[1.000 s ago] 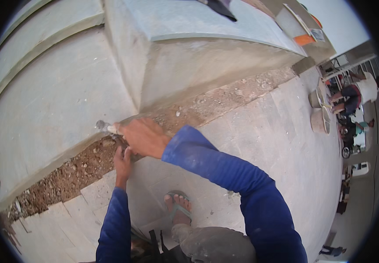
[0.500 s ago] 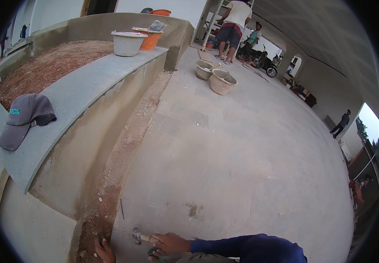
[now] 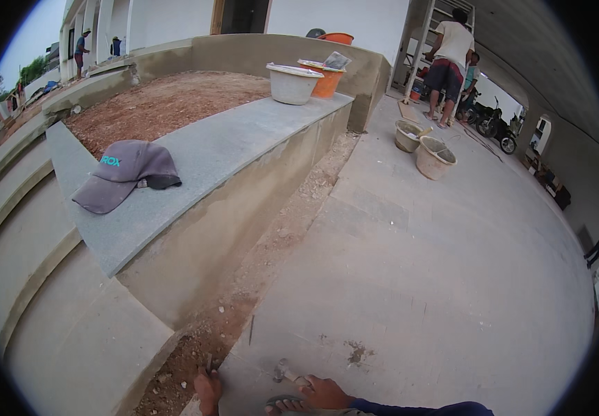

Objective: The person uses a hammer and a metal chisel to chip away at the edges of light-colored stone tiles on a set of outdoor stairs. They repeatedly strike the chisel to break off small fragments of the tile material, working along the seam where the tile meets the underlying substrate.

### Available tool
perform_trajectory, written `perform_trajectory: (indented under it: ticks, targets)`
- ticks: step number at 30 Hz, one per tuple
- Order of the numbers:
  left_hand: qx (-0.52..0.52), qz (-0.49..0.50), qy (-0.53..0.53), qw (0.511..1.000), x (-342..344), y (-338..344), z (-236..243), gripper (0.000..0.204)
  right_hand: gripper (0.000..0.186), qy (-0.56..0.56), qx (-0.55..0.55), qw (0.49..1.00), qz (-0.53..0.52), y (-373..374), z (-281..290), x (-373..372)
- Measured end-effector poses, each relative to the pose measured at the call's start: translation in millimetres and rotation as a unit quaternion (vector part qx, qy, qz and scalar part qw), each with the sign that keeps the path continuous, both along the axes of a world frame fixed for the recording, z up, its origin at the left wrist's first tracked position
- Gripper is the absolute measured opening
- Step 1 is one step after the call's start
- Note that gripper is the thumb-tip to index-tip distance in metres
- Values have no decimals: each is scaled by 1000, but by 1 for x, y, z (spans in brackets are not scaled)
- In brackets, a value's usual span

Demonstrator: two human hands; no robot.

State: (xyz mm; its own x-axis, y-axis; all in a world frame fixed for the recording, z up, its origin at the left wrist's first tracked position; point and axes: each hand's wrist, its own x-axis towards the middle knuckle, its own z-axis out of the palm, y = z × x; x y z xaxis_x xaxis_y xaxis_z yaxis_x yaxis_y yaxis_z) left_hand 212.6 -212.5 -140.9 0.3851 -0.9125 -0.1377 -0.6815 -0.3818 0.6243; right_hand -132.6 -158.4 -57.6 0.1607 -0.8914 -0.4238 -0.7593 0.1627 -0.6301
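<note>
My right hand (image 3: 327, 393) is closed around the wooden handle of a hammer (image 3: 282, 371), low over the grey floor. The metal hammer head points left and is slightly blurred. My left hand (image 3: 207, 392) is at the edge of the dirt trench (image 3: 192, 352), its fingers closed round a short dark metal rod (image 3: 209, 361), like a chisel, whose end sticks up above them. Its lower part is hidden. A thin dark rod (image 3: 251, 330) lies on the floor beside the trench. My foot's toes (image 3: 288, 404) show beside the right hand.
Left of the trench runs a low wall with a grey stone top (image 3: 209, 142), bearing a cap (image 3: 127, 173), a grey bucket (image 3: 292, 84) and an orange one (image 3: 327, 81). Two mortar buckets (image 3: 436, 158) stand farther along the floor. People (image 3: 450, 66) work near a ladder.
The view has turned left, so the scene sits farther right and the steps show more. Both hands remain low by the trench edge, still holding their tools.
</note>
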Motion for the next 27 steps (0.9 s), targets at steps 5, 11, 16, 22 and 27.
perform_trajectory:
  ticks: [5, 11, 16, 22, 27]
  targets:
    - [57, -66, -58, 994, -14, -7, 27, 36, 54, 13, -36, 998, -51, 8, 69, 24]
    - [35, -66, 13, 997, -5, 7, -5, 39, 60, -36, -1, 998, -55, 9, 48, 44]
    - [29, -50, 20, 998, -9, 7, 1, 40, 61, 55, -65, 996, -5, 8, 11, 31]
    - [56, -36, 29, 997, -19, -7, 12, 40, 66, 173, -96, 979, 46, -2, -71, -9]
    - [72, -25, 32, 997, -8, 0, 10, 40, 70, 166, -10, 985, 41, 5, -19, 15]
